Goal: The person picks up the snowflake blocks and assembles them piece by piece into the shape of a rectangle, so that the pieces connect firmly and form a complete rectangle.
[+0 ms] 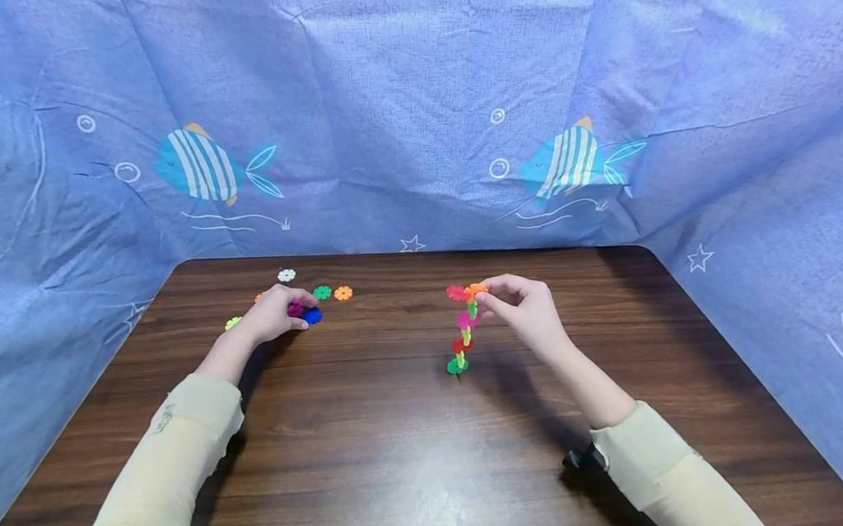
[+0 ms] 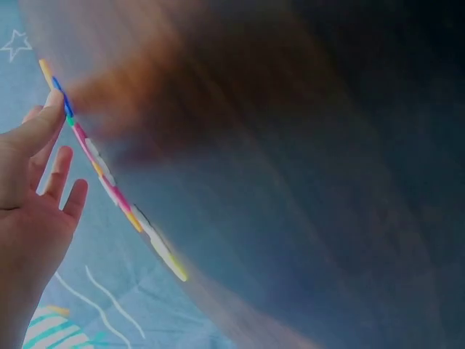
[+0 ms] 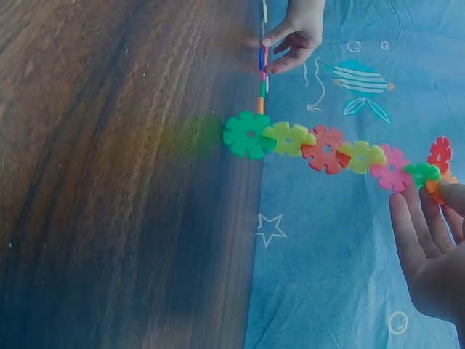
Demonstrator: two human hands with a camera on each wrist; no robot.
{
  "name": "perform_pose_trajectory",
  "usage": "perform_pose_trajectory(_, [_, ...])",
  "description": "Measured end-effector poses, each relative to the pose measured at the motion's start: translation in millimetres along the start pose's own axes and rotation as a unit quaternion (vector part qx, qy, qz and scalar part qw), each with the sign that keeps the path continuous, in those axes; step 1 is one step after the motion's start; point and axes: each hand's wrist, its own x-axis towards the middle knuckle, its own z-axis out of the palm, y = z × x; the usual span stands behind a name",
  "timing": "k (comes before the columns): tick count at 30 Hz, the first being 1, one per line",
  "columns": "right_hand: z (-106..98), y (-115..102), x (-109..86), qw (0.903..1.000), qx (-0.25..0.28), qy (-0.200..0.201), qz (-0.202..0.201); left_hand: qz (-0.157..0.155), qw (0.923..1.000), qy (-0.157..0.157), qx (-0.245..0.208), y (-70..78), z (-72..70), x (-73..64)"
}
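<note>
My right hand (image 1: pixel 529 312) pinches an orange flower disc (image 1: pixel 475 291) at the top of a chain of interlocking flower discs. A red disc (image 1: pixel 457 293) sticks out beside the orange one. Below them the chain runs through green, pink, yellow and red pieces to a green disc (image 3: pixel 249 135) at its bottom end. On the left, my left hand (image 1: pixel 277 311) has its thumb and fingers at the edges of a blue flower disc (image 1: pixel 312 316), pinching it low over the table. A purple disc (image 1: pixel 294 308) lies partly hidden under those fingers.
Loose discs lie around the left hand: a white one (image 1: pixel 286 275), a green one (image 1: pixel 322 292), an orange one (image 1: pixel 344 293) and a yellow one (image 1: pixel 233 323). The brown wooden table (image 1: pixel 375 432) ends at a blue fish-print curtain (image 1: pixel 396 133).
</note>
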Motion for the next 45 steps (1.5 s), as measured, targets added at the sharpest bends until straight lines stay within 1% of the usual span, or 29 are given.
perform_pose_trajectory(1, [-1,4,0.6,1.0,-0.001,-0.002,0.0,-0.002,1.0,-0.001,0.002,-1.0,0.1,0.0])
perform_pose_trajectory(7, [-2,7,0.5,0.9997,-0.003,-0.01,0.02,-0.012,0.9998,0.009,0.016,-3.2,1.6,0.2])
perform_pose_trajectory(13, [-2,10,1.3,0.9997,0.007,-0.009,0.022,-0.011,0.9999,-0.004,0.012,-1.8,2.1,1.7])
perform_pose_trajectory(16, [-3,11,2.1,0.9996,0.009,-0.009,0.024,-0.018,0.9997,-0.006,0.016,-1.5,3.1,1.7])
perform_pose_trajectory(20, [-4,11,2.0,0.9991,-0.01,-0.012,0.04,-0.014,0.9995,0.006,0.028,-0.9,5.7,0.6])
perform_pose_trajectory(23, [-4,10,1.5,0.9982,-0.031,-0.017,0.049,-0.003,0.9994,0.019,0.029,0.4,7.9,0.4])
perform_pose_trajectory(27, [-3,8,1.5,0.9979,-0.042,-0.024,0.043,-0.003,0.9992,0.029,0.027,4.3,7.8,1.0])
perform_pose_trajectory(30, [-1,7,2.3,0.9981,-0.043,-0.025,0.036,-0.007,0.9993,0.03,0.021,11.0,5.2,2.2])
perform_pose_trajectory(33, [0,8,2.6,0.9979,-0.049,-0.026,0.033,-0.011,0.9989,0.043,0.017,20.0,3.3,2.9])
perform_pose_trajectory(38, [3,6,2.5,0.9978,-0.052,-0.03,0.028,-0.013,0.9966,0.081,0.009,40.8,0.9,1.7])
perform_pose_trajectory(43, [5,1,3.0,0.9971,-0.059,-0.035,0.035,-0.034,0.9922,0.116,-0.029,66.5,0.8,-3.5])
perform_pose_trajectory(45, [6,-5,2.2,0.9966,-0.062,-0.042,0.036,-0.038,0.9901,0.128,-0.044,76.4,1.8,-5.5])
